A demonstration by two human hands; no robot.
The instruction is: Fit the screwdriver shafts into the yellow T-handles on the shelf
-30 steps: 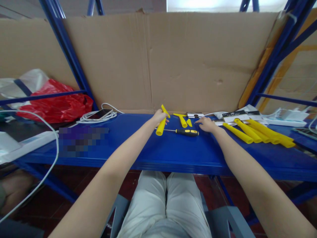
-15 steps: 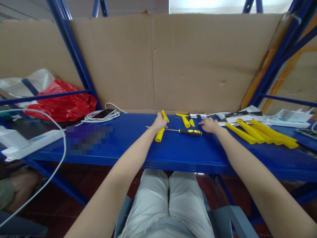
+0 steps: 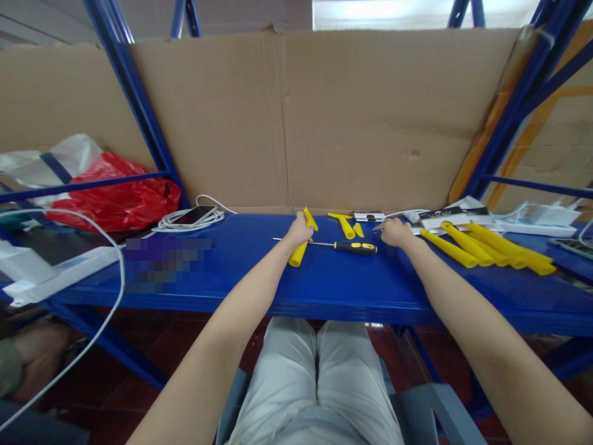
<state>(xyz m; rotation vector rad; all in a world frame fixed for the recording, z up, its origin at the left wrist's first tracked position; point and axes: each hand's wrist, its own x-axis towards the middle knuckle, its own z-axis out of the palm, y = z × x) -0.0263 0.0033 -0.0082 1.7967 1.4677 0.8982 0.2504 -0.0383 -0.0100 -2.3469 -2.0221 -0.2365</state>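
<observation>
a yellow t-shaped piece (image 3: 298,256) is over the blue table (image 3: 333,287)'s middle, tube end toward 7 o'clock, clasped in the left hand (image 3: 301,230). a screwdriver (image 3: 356,248) crosses behind it, handle at 3 o'clock. from that handle, a 2nd t-piece (image 3: 347,229) lies at 11, a small wedge (image 3: 358,230) at 12, the right hand (image 3: 395,233) at 2; i cannot tell whether it grips anything. yellow tubes (image 3: 447,248) lie farther toward 3.

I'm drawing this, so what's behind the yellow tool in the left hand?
The screwdriver on the table sticks out on both sides of the yellow tool. The left hand and tool cover part of its shaft, so contact there can't be seen.
</observation>
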